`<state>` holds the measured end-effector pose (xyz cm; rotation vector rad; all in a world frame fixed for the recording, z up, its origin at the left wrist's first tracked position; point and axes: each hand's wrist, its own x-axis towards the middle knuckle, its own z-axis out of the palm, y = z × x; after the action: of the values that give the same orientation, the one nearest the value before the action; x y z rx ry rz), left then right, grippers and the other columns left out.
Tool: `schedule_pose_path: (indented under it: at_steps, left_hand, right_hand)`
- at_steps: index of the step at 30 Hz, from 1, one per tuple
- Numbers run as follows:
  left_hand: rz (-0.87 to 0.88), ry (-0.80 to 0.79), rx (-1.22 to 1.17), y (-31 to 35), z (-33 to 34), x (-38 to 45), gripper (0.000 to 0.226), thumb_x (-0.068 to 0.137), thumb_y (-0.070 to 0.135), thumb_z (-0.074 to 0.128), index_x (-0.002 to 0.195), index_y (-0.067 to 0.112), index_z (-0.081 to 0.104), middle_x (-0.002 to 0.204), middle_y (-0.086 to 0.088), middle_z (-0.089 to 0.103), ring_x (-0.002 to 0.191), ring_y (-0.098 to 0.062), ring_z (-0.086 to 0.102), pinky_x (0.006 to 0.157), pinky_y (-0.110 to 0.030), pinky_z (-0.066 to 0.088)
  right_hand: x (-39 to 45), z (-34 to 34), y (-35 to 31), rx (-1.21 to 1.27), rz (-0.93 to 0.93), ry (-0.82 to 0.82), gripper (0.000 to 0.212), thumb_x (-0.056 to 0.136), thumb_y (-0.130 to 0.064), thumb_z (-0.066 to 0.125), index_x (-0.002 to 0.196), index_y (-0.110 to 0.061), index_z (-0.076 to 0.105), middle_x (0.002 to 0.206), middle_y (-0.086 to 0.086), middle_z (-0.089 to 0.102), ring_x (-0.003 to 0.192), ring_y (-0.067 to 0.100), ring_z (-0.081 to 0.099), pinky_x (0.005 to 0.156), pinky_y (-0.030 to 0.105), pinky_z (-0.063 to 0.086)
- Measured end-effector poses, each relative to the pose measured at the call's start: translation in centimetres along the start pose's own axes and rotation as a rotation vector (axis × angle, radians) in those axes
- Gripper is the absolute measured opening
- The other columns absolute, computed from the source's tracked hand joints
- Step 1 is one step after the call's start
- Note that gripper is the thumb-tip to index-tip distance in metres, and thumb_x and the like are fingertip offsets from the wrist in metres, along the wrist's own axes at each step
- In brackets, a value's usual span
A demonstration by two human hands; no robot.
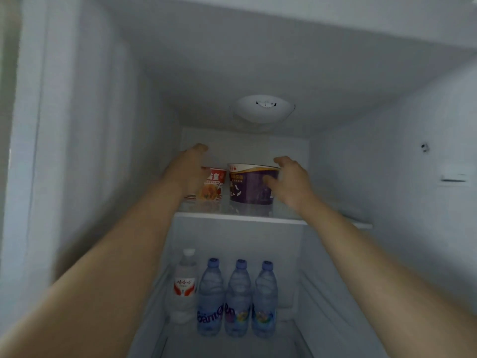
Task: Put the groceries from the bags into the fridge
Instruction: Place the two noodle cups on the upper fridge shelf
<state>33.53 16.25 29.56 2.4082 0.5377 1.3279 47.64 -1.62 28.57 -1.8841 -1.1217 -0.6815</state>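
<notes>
Inside the open fridge, a red instant-noodle cup [214, 184] and a larger purple noodle bowl [249, 186] stand side by side on the top glass shelf [232, 217]. My left hand [187, 170] lies against the left side of the red cup with its fingers stretched toward the back wall, and it hides part of the cup. My right hand [289, 180] grips the purple bowl from the right, thumb on its front and fingers at its rim. No bags are in view.
One clear water bottle with a red label [184, 286] and three blue-capped bottles [238, 298] stand in a row on the lower shelf. A round white control dial [264, 108] sits on the ceiling. White fridge walls close in on both sides.
</notes>
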Motion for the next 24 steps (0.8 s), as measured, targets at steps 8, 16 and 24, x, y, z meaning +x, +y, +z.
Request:
schedule_pose_path:
  at_steps: [8,16,24]
  left_hand:
    - [0.089,0.234,-0.279,4.8,-0.6,-11.8,0.024,0.093,0.013,0.054,0.112,0.015,0.069,0.097,-0.006,0.073,0.087,-0.022,0.067,0.08,-0.034,0.054]
    - [0.169,0.082,-0.334,6.2,-2.0,-29.0,0.024,0.094,0.016,0.055,0.114,0.021,0.067,0.085,0.011,0.062,0.087,-0.017,0.063,0.075,-0.03,0.052]
    - [0.168,-0.203,-0.405,7.2,-1.0,-45.6,0.021,0.094,0.015,0.059,0.113,0.021,0.066,0.082,0.023,0.058,0.088,-0.007,0.058,0.075,-0.012,0.045]
  right_hand:
    - [-10.7,-2.6,-5.0,0.124,-0.043,0.132,0.027,0.095,-0.02,0.056,0.119,-0.009,0.062,0.117,0.007,0.066,0.106,0.021,0.061,0.087,0.024,0.041]
    - [-28.5,-5.6,-8.1,0.149,0.111,0.12,0.028,0.094,-0.022,0.058,0.12,-0.01,0.06,0.114,0.0,0.066,0.109,0.012,0.06,0.097,0.024,0.044]
    - [-46.8,-9.0,-8.8,0.167,0.373,-0.002,0.03,0.095,-0.027,0.055,0.125,-0.02,0.058,0.116,-0.011,0.065,0.114,0.002,0.057,0.1,0.019,0.041]
